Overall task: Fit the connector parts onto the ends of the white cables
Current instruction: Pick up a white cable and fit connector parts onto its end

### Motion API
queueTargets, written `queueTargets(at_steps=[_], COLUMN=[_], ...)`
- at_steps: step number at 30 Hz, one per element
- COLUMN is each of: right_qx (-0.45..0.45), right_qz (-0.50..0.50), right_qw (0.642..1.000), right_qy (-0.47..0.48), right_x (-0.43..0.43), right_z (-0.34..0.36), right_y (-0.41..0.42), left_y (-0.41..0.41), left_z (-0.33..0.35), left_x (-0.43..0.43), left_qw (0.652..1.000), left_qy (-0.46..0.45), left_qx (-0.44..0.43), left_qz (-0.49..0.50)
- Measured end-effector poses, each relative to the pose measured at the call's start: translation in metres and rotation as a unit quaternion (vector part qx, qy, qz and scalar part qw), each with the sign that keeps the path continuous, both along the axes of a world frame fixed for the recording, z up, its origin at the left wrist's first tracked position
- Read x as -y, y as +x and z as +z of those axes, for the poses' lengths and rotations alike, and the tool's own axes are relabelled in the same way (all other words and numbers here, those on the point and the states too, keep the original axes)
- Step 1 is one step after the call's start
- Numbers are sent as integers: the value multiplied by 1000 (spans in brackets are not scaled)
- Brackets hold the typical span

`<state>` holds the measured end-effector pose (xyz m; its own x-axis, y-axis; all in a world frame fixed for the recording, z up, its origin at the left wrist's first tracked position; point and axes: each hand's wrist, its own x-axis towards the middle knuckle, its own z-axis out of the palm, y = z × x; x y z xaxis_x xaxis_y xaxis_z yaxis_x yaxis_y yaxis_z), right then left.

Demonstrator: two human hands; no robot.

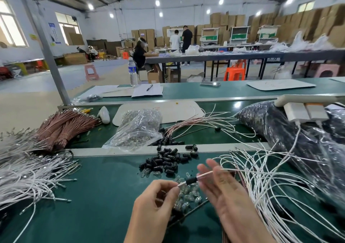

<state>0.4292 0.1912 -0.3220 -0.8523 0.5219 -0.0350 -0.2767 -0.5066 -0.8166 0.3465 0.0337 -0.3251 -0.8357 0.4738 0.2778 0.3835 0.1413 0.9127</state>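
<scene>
Below the cap pile (165,162), the left hand (156,202) pinches a white cable (205,174); the right hand (225,192) has a slack grip, fingers straight.

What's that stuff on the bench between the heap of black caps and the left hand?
Small clear bulbs lie scattered there, between the black caps and the left hand, as the head view shows.

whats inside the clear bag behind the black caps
The clear bag holds a heap of small silvery parts, too small to tell apart. Folds and glare in the plastic cover many of them.
</scene>
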Motion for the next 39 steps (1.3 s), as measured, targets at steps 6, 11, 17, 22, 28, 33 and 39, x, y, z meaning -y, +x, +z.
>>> queueTargets(at_steps=[6,11,17,22,28,33,39], right_qx=[55,41,12,-10,-7,28,31], right_qz=[10,-5,-6,-8,-16,43,54], right_qw=[983,995,1000,999,1000,995,984], right_qy=[174,90,27,-29,-20,91,166], right_x=[18,11,8,7,6,13,17], right_z=[0,2,5,9,8,1,-2], right_y=[-6,-4,-3,-3,-3,-3,-3], left_y=[1,0,1,3,1,2,3], left_z=[-1,-3,-4,-5,-4,-4,-2], left_x=[-1,-1,2,3,5,4,4], left_qw=[999,997,996,995,993,992,993], left_qy=[-15,-32,-19,-18,-24,-28,-26], left_qx=[-46,-57,-55,-52,-94,-108,-101], left_qz=[-19,-44,-63,-85,-72,-60,-49])
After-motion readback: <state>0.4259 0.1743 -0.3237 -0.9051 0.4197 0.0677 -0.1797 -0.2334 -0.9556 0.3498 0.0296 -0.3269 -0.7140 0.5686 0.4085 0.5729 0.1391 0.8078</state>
